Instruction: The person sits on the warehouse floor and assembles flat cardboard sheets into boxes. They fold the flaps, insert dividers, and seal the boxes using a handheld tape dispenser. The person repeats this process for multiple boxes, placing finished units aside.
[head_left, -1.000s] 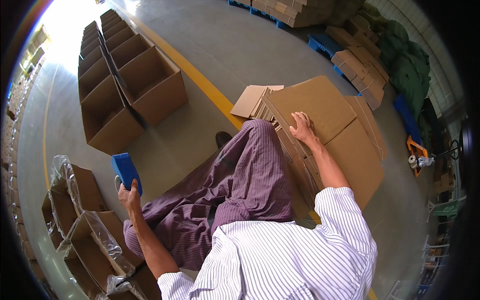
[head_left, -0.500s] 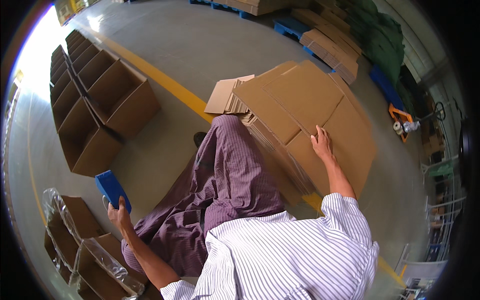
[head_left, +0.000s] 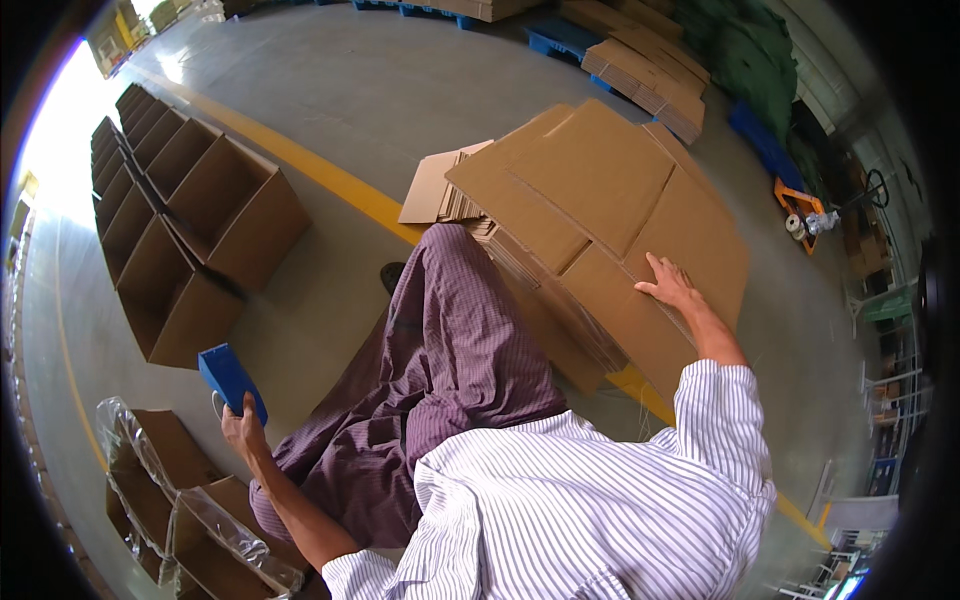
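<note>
My left hand [head_left: 243, 428] grips the lower end of a blue box-shaped handheld tool [head_left: 230, 378], with a thin pale loop beside the fingers. I cannot tell its exact kind. It is held up above the floor, between the open boxes on the left. On the right, my right hand [head_left: 674, 284] rests with fingers spread on the top sheet of a stack of flattened cardboard boxes [head_left: 590, 180]. Creases and a slot between flaps run across that sheet. The palm's underside is hidden.
Rows of open cardboard boxes [head_left: 245, 215] stand at the left. Nearer, more open boxes have clear plastic liners [head_left: 215, 520]. Smaller cardboard pieces [head_left: 435, 188] lie past my knee. Behind are bundled flat cardboard [head_left: 650, 85] on blue pallets and an orange pallet jack [head_left: 797, 212].
My right hand has slid a little to the right and toward me across the top cardboard sheet, its fingers more spread. The left hand still holds the blue tool. The view has shifted slightly.
</note>
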The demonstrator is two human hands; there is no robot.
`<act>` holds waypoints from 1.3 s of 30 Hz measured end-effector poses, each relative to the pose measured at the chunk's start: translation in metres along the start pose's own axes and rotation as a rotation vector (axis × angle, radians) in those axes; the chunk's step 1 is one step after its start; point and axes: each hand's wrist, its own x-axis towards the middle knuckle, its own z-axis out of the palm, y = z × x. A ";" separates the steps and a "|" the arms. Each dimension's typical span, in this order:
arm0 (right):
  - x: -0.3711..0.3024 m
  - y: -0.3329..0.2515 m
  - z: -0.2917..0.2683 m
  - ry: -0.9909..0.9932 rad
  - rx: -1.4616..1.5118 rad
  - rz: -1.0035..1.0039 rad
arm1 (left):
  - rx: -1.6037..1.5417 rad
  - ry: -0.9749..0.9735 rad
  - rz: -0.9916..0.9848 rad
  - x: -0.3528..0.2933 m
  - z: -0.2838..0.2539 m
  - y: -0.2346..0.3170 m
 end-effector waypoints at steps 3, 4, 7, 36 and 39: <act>0.010 -0.010 -0.027 -0.236 -0.177 -0.064 | 0.004 0.009 -0.013 -0.002 0.000 0.001; 0.014 -0.013 -0.032 -0.301 -0.233 -0.080 | 0.016 0.019 -0.017 -0.001 -0.001 0.000; 0.024 -0.008 -0.027 -0.295 -0.283 -0.146 | 0.033 0.040 -0.023 -0.003 -0.001 0.001; 0.114 -0.053 0.005 0.229 -0.533 -0.087 | 0.180 0.026 -0.005 -0.010 -0.002 -0.006; 0.113 -0.053 0.016 0.311 -0.591 -0.003 | 0.194 0.024 -0.006 -0.009 0.000 -0.011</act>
